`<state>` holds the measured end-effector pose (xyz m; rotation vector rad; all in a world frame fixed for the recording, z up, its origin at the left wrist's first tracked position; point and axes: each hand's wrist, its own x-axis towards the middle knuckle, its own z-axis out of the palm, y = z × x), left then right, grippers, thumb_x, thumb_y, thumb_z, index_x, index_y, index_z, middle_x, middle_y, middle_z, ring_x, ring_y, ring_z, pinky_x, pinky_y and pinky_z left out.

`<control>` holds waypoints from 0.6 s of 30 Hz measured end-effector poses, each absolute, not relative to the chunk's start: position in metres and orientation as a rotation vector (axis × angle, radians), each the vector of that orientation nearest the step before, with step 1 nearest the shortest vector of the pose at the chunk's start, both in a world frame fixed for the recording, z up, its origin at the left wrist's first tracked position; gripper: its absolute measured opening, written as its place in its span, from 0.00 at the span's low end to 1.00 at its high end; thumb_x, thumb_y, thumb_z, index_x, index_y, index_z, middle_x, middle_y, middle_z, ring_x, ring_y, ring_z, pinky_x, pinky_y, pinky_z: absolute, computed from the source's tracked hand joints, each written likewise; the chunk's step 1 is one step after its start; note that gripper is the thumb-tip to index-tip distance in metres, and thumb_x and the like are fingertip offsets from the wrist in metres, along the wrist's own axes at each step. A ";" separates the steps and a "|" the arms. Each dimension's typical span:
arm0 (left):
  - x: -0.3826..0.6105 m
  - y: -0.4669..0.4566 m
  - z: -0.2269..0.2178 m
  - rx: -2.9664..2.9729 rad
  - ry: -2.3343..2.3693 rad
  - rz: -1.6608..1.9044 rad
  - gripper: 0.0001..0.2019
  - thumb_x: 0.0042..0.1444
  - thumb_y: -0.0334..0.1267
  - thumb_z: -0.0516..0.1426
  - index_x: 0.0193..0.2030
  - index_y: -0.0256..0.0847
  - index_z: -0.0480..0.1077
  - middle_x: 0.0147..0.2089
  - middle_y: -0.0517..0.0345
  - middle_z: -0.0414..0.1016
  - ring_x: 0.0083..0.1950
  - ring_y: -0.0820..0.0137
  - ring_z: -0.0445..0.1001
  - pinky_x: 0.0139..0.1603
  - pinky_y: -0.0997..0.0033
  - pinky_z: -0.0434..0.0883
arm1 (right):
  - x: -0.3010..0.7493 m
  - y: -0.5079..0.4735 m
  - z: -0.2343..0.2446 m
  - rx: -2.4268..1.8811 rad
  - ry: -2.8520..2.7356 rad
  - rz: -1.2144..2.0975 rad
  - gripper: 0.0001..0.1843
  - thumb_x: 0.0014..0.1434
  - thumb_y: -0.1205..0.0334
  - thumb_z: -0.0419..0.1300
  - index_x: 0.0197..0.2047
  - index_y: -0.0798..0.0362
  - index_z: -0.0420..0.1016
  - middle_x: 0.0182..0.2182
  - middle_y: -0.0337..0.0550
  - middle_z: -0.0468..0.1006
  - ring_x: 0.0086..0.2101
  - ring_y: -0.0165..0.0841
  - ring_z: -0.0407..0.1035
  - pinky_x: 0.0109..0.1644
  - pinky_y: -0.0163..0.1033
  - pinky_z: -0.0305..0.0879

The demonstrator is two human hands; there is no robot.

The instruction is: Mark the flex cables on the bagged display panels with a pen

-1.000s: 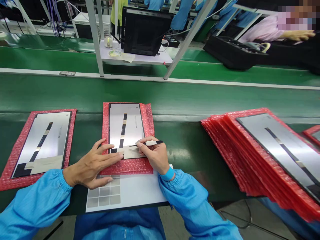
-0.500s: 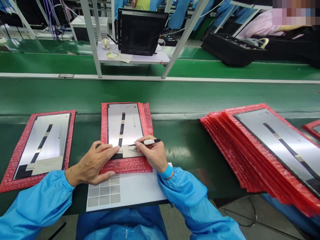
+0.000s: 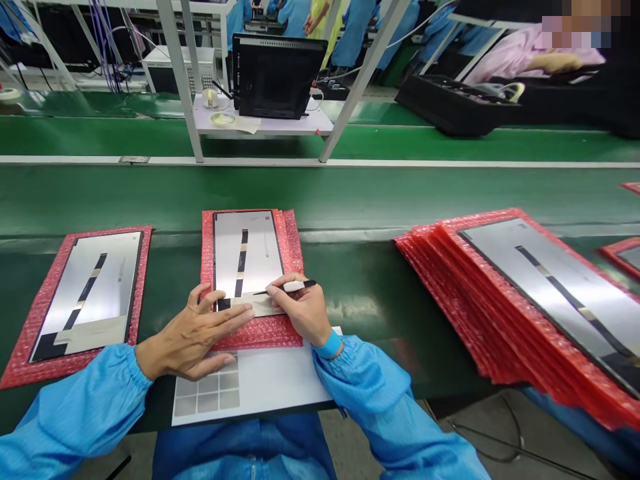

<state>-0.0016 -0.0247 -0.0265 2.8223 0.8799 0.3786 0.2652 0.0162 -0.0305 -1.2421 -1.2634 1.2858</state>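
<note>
A silver-backed display panel [image 3: 245, 257] with a black and gold strip lies on red bubble wrap [image 3: 293, 260] in front of me. A tan film strip [image 3: 257, 305] crosses its lower end. My right hand [image 3: 303, 313] grips a slim black tool with a white grip [image 3: 293, 287], probably tweezers, its tip resting over the tan strip. My left hand [image 3: 200, 333] lies spread across the panel's lower left corner, holding nothing. A similar panel [image 3: 87, 293] on red wrap lies to the left, and a tall fanned stack of wrapped panels [image 3: 545, 287] lies to the right.
A white sheet with grey squares [image 3: 270, 380] lies under my wrists on the dark green bench [image 3: 360, 320]. Beyond runs a green conveyor belt [image 3: 320, 193], then a shelf holding a black monitor [image 3: 275, 77]. A co-worker's hand [image 3: 555, 63] shows at the top right.
My left hand's fingers have spread wider and shifted right over the panel's lower end. The view has tilted slightly upward. My right hand keeps the tool in about the same place.
</note>
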 end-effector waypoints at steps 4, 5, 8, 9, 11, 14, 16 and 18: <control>-0.013 -0.018 -0.028 2.694 0.840 0.675 0.32 0.65 0.44 0.58 0.75 0.45 0.60 0.65 0.49 0.77 0.64 0.49 0.68 0.70 0.39 0.55 | 0.266 0.016 -0.029 -1.225 -1.248 1.310 0.12 0.53 0.53 0.72 0.32 0.51 0.79 0.21 0.37 0.77 0.23 0.34 0.74 0.28 0.38 0.76; -0.015 -0.016 -0.028 2.642 0.887 0.808 0.27 0.66 0.41 0.58 0.71 0.45 0.65 0.62 0.48 0.79 0.62 0.51 0.71 0.68 0.43 0.61 | 0.266 0.015 -0.028 -1.218 -1.242 1.321 0.12 0.53 0.53 0.72 0.32 0.51 0.79 0.21 0.37 0.77 0.23 0.34 0.74 0.28 0.38 0.75; -0.019 -0.007 -0.029 2.303 1.312 1.122 0.14 0.65 0.39 0.60 0.56 0.43 0.76 0.53 0.49 0.80 0.53 0.59 0.76 0.57 0.56 0.73 | 0.269 0.016 -0.029 -1.169 -1.221 1.359 0.12 0.55 0.53 0.72 0.33 0.52 0.79 0.20 0.37 0.76 0.21 0.33 0.72 0.27 0.38 0.73; -0.020 -0.003 -0.029 2.113 1.474 1.130 0.13 0.64 0.42 0.61 0.53 0.43 0.77 0.50 0.50 0.80 0.49 0.62 0.77 0.52 0.61 0.74 | 0.271 0.017 -0.030 -1.143 -1.205 1.361 0.12 0.56 0.52 0.71 0.33 0.52 0.79 0.20 0.37 0.76 0.21 0.33 0.72 0.28 0.38 0.73; -0.020 0.006 -0.028 1.763 1.663 1.049 0.18 0.61 0.49 0.63 0.53 0.41 0.77 0.46 0.52 0.79 0.39 0.67 0.76 0.42 0.67 0.74 | 0.275 0.021 -0.030 -1.065 -1.140 1.338 0.14 0.59 0.51 0.68 0.31 0.52 0.77 0.23 0.40 0.78 0.24 0.33 0.73 0.31 0.39 0.73; -0.020 0.021 -0.028 1.500 1.692 0.942 0.23 0.58 0.54 0.63 0.52 0.39 0.74 0.34 0.58 0.78 0.27 0.72 0.73 0.29 0.73 0.71 | 0.284 0.029 -0.030 -1.000 -0.981 1.309 0.15 0.59 0.50 0.63 0.27 0.50 0.72 0.26 0.41 0.77 0.25 0.32 0.70 0.29 0.38 0.70; -0.018 0.030 -0.028 1.410 1.670 0.913 0.23 0.57 0.57 0.63 0.48 0.38 0.73 0.26 0.62 0.74 0.21 0.72 0.71 0.21 0.75 0.67 | 0.290 0.035 -0.031 -1.083 -0.942 1.361 0.10 0.56 0.52 0.63 0.31 0.50 0.73 0.21 0.34 0.69 0.19 0.28 0.60 0.21 0.34 0.59; -0.015 0.037 -0.029 1.318 1.650 0.902 0.24 0.54 0.59 0.63 0.43 0.38 0.72 0.21 0.64 0.70 0.18 0.71 0.70 0.16 0.76 0.62 | 0.295 0.039 -0.031 -1.238 -1.030 1.419 0.10 0.54 0.54 0.65 0.35 0.51 0.76 0.17 0.28 0.61 0.16 0.25 0.50 0.19 0.32 0.48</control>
